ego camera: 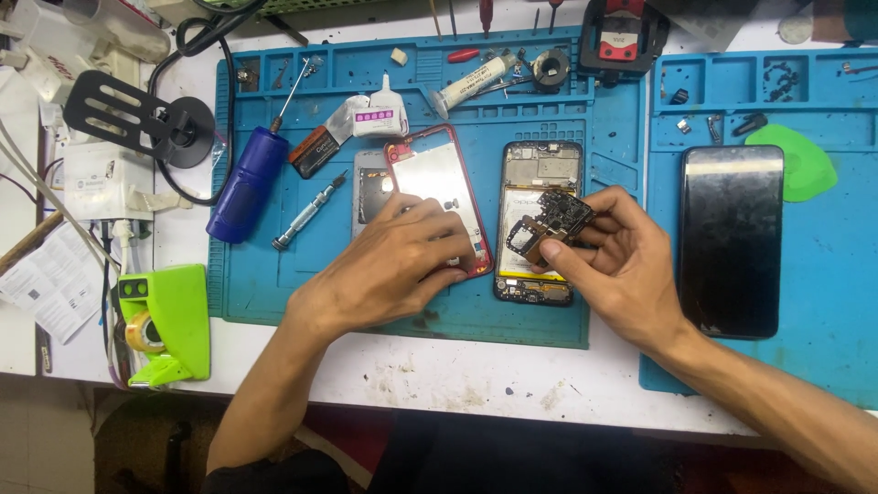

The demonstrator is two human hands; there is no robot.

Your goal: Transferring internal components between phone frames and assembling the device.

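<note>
Phone repair bench, seen from above: the right hand (631, 265) pinches a small dark circuit board (553, 222) w/ a metal frame between thumb and fingers, held just over an opened phone (538, 178) lying face-down on the blue mat (402, 101). The phone's innards are exposed, battery area visible under the board. The left hand (398, 261) lies palm-down, fingers curled and pressed onto a red-rimmed back cover (430, 174), just left of the opened phone; the cover overlaps a grey panel (369, 197) beside it.

Left of the hands on the mat: a blue-handled screwdriver (245, 183) and a slim silver screwdriver (309, 216), both angled. Above the cover, a small glue bottle (382, 114) w/ white nozzle; further right a white tube (474, 82) and a black ring-shaped part (551, 66). A second blue mat (823, 302) at right carries a black phone (732, 240), screen up, w/ a green pick (809, 165) touching its top-right corner. At the table's left edge: a green tape dispenser (174, 320), a white box (105, 178) and a black stand (137, 119) w/ cable.
</note>
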